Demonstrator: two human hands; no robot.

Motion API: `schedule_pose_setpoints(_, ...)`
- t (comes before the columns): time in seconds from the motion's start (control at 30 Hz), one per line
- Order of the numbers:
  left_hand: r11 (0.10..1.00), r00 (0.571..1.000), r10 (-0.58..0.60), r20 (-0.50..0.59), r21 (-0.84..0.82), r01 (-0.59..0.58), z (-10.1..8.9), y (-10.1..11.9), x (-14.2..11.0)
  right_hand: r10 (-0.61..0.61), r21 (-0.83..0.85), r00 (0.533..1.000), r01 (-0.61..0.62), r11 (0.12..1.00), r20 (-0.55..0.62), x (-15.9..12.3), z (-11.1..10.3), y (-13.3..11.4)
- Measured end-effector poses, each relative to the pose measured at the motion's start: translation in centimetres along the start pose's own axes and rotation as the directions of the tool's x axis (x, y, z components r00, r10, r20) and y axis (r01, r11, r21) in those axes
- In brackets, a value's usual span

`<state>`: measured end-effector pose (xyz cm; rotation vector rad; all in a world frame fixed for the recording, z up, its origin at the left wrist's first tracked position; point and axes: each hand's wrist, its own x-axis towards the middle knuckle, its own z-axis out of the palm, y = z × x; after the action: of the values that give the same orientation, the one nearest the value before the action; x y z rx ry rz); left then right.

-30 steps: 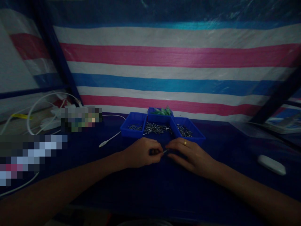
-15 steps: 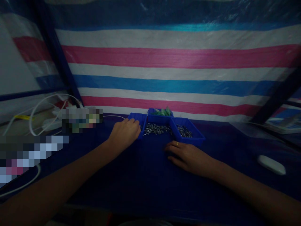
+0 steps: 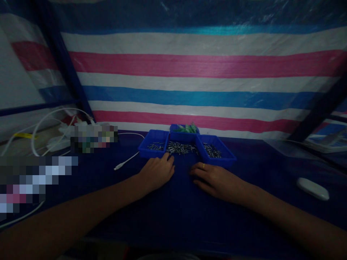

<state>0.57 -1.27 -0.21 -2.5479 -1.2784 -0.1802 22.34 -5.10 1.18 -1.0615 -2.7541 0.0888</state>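
My left hand [image 3: 157, 170] is low over the blue table, just in front of the left tray and the near edge of a loose pile of small metal rivets [image 3: 181, 147]. Its fingers are bent and a little apart, and nothing shows in them. On the table to the right rests my right hand [image 3: 213, 177], ring on one finger, thumb apart from the loosely bent fingers. A blue tray [image 3: 143, 148] on the left holds some rivets. Another blue tray [image 3: 230, 156] on the right holds more. The fingertips of both hands are partly hidden.
Behind the pile stands a blue bin [image 3: 184, 136] with green plastic packets [image 3: 189, 128]. A white cable [image 3: 127, 162] ends left of the trays. Further right lies a white oval case [image 3: 313, 189]. A striped plastic sheet [image 3: 200, 66] hangs at the back.
My left hand has drawn back from the left tray, toward me and to the right, uncovering the rivets in it and the cable end. My right hand has stayed nearly still.
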Motion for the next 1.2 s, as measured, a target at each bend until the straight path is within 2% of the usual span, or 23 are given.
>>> schedule_pose_setpoints(0.23,0.999,1.000,0.007,0.027,0.037,-0.008,-0.2,0.5,0.2,-0.002,-0.017,0.999,0.003,1.000,0.041,0.2,0.0,-0.1)
schedule_pose_setpoints(0.4,0.999,0.998,0.030,0.051,0.018,-0.031,-0.2,0.4,0.2,-0.001,-0.026,1.000,0.002,1.000,0.029,0.2,0.1,-0.2)
schedule_pose_setpoints(0.63,0.986,0.987,0.160,0.003,-0.039,-0.159,-0.1,0.1,0.3,-0.020,-0.034,1.000,0.020,0.999,0.010,0.1,0.2,-0.1)
schedule_pose_setpoints(0.87,0.895,0.931,0.353,-0.089,-0.259,-0.364,-0.5,0.7,0.0,0.078,-0.041,0.996,-0.080,0.996,-0.048,-0.1,0.2,-0.4)
schedule_pose_setpoints(1.0,0.833,0.887,0.433,-0.163,-0.305,-0.463,-0.8,1.2,-0.3,0.069,-0.047,0.995,-0.073,0.996,-0.067,0.0,0.3,-0.3)
schedule_pose_setpoints(1.1,0.796,0.857,0.470,-0.210,-0.318,-0.514,-0.8,1.3,-0.4,0.048,-0.078,0.996,-0.054,0.996,-0.068,0.0,0.4,-0.2)
schedule_pose_setpoints(1.2,0.791,0.862,0.455,-0.222,-0.344,-0.506,-0.7,1.2,-0.4,0.021,-0.070,0.998,-0.025,0.997,-0.060,0.0,0.5,-0.1)
